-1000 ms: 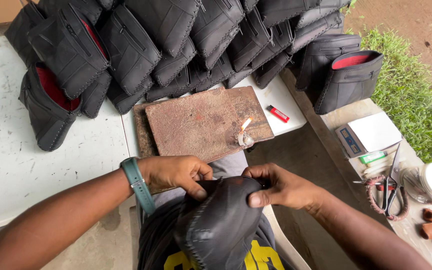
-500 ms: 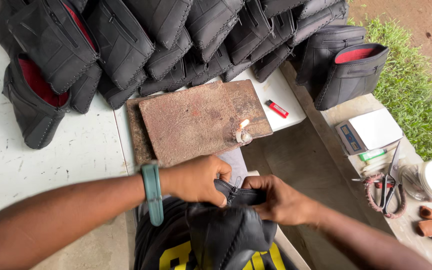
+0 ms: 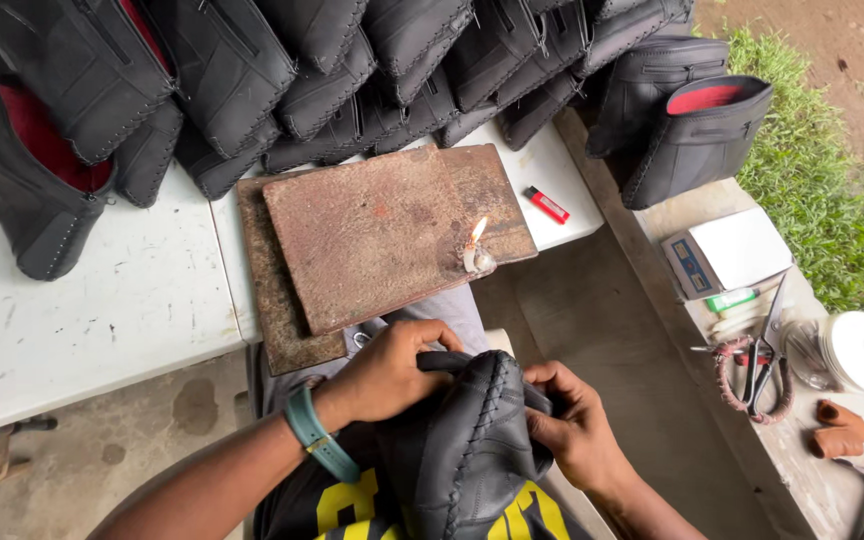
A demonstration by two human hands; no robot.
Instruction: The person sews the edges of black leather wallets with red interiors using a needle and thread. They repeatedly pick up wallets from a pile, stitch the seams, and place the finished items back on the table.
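Left hand: my left hand (image 3: 392, 370) is clamped over the top of the black bag (image 3: 472, 450), fingers curled onto its upper edge, low in the middle of the frame.
Right hand: my right hand (image 3: 572, 425) grips the bag's right side, fingers closed on the dark material just beside the stitched seam (image 3: 477, 420).
Bag: it sits on my lap, bottom centre, bulging upward between both hands, below the table edge.
Candle: a small lit candle (image 3: 476, 250) burns on the rusty metal plate (image 3: 382, 235), centre of the frame, near my knuckles.
Lighter: a red lighter (image 3: 546, 204) lies on the white table (image 3: 122, 300), right of the plate.
Stock: finished black bags (image 3: 282, 60) are stacked along the top of the frame.
Bench: scissors (image 3: 764, 345) and a roll of thread (image 3: 862, 352) lie at the right edge.
Risk: I reckon lifting the bag carelessly could brush the flame and scorch it, or singe my fingers.
Risk two: a loose grip could let the seam twist.
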